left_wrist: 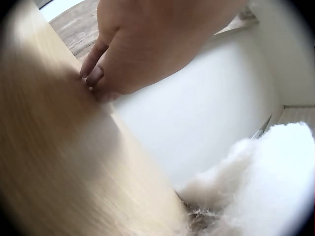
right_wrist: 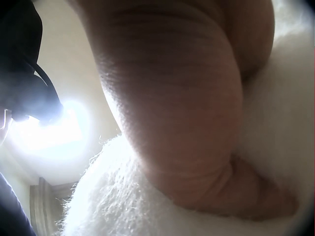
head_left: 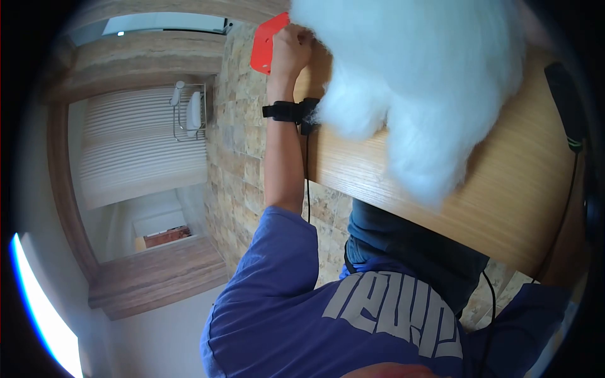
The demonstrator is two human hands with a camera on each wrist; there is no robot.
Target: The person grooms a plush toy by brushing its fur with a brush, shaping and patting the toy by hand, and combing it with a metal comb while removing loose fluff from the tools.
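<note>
A big mass of white fluffy stuffing rises over the wooden table, with a long tuft drooping toward the person. The right hand holds this stuffing, its thumb sunk into the fibres and the other fingers mostly hidden. At the far left edge of the table is the left hand. Its bent fingers meet the tabletop right at the edge in the left wrist view. I cannot tell whether something small is between those fingertips. A tuft of stuffing hangs near the left wrist.
A red object shows past the table edge, partly covered by the left hand. Black cameras are strapped to the wrists, the left strap with a cable trailing down. Stone-like floor tiles and a wire rack lie to the left.
</note>
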